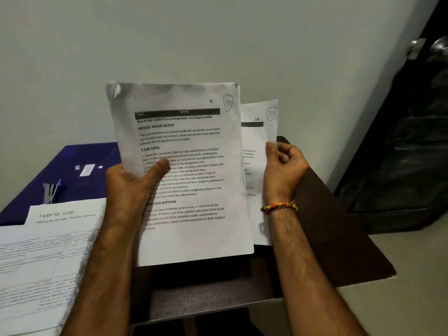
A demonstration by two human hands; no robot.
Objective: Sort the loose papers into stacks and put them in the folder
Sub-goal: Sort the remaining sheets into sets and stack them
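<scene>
My left hand (pixel 132 183) grips a bundle of printed papers (pixel 194 166) upright in front of me, thumb pressed on the top sheet, which is marked 51. My right hand (pixel 282 169) pinches the right edge of a single sheet (pixel 260 141) that sticks out behind the bundle to the right. A blue folder (pixel 72 170) lies flat on the table at the back left. A stack of other printed papers (pixel 41 258) lies at the near left, partly over the folder.
A stapler (pixel 52 190) and a small white label (pixel 87 169) rest on the folder. The dark brown table (pixel 339 226) ends at the right, with floor beyond. A dark door with a round knob (pixel 440 46) stands at the far right. A pale wall is behind.
</scene>
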